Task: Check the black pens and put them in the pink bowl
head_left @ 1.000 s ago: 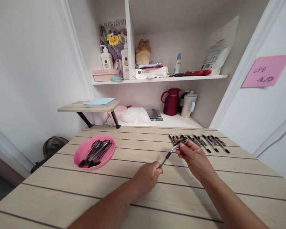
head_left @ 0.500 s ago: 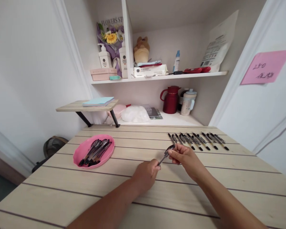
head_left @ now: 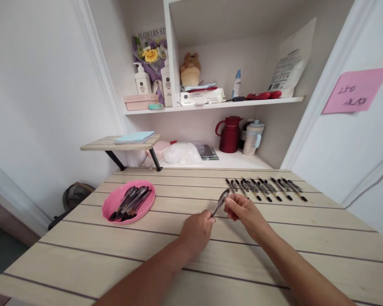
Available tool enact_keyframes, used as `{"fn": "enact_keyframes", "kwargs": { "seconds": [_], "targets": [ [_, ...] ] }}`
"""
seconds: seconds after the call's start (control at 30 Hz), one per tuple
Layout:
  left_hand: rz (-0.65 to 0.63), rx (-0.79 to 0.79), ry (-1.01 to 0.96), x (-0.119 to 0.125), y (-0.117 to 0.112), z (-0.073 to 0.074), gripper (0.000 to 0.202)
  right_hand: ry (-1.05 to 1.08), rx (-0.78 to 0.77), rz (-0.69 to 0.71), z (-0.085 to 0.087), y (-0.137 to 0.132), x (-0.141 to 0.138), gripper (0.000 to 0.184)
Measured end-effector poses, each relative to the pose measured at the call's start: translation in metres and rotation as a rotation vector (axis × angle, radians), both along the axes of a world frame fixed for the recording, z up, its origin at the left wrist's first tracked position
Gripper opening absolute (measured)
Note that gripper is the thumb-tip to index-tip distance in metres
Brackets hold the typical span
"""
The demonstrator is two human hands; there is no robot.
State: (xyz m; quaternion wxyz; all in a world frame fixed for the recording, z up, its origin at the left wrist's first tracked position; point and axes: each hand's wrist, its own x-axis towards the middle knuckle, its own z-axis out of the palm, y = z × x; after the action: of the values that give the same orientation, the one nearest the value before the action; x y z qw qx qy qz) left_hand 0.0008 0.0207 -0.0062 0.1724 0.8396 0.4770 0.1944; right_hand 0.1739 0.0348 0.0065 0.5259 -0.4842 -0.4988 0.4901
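Note:
A pen (head_left: pixel 219 203) with a dark, glossy upper end is held tilted over the middle of the table. My left hand (head_left: pixel 196 229) is closed around its lower end, which the fingers hide. My right hand (head_left: pixel 242 209) pinches at the upper end with thumb and fingertips. Just beyond my right hand, several pens and slim pen parts (head_left: pixel 258 187) lie side by side in a row, some with black tips and yellowish sections. On the left stands a pink dish (head_left: pixel 107 204) with a heap of black pens (head_left: pixel 131 202) in it.
A small raised stand (head_left: pixel 98 145) with blue paper (head_left: pixel 134 137) rises behind the dish. Along the back are a plastic bag (head_left: pixel 182 154), a red jug (head_left: pixel 229 135) and a pale cup (head_left: pixel 253 138). A shelf (head_left: pixel 210 106) with bottles and packs runs above them.
Both hands still hold the pen between them. In the picture its upper end and my right hand have shifted slightly left. The view itself has moved a little.

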Motion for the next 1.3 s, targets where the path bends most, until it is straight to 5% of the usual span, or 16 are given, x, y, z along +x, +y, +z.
{"fn": "enact_keyframes", "kwargs": {
  "seconds": [0.17,0.3,0.4,0.5,0.67,0.83,0.97,1.13,1.3],
  "targets": [
    [0.126,0.089,0.018,-0.018,0.010,0.027,0.033,-0.042,-0.039,-0.066,-0.006,0.002,0.010,0.037],
    [0.458,0.263,0.265,-0.073,0.021,0.066,0.030,-0.095,-0.069,-0.069,-0.014,0.005,0.015,0.036],
    [0.752,0.160,0.436,-0.125,0.022,0.084,0.033,-0.122,-0.068,-0.066,-0.017,0.008,0.016,0.034],
    [0.894,-0.009,0.494,-0.163,0.018,0.085,0.028,-0.153,-0.054,-0.070,-0.018,0.011,0.018,0.033],
    [0.879,-0.085,0.485,-0.181,0.013,0.071,0.021,-0.389,-0.026,-0.163,-0.019,0.018,0.031,0.029],
    [0.813,0.119,0.429,-0.162,0.014,0.073,0.031,-0.948,0.060,-0.356,-0.021,0.025,0.060,0.024],
    [0.442,0.277,0.176,-0.112,0.012,0.067,0.025,-1.216,0.013,-0.378,-0.025,0.030,0.064,0.026],
    [0.017,-0.062,-0.239,-0.033,0.005,0.038,0.021,-1.274,-0.114,-0.378,-0.026,0.042,0.041,0.031],
    [0.057,-0.661,-0.588,0.013,0.008,0.012,0.023,-1.085,-0.107,-0.378,-0.023,0.053,0.034,0.023]
  ]
}}
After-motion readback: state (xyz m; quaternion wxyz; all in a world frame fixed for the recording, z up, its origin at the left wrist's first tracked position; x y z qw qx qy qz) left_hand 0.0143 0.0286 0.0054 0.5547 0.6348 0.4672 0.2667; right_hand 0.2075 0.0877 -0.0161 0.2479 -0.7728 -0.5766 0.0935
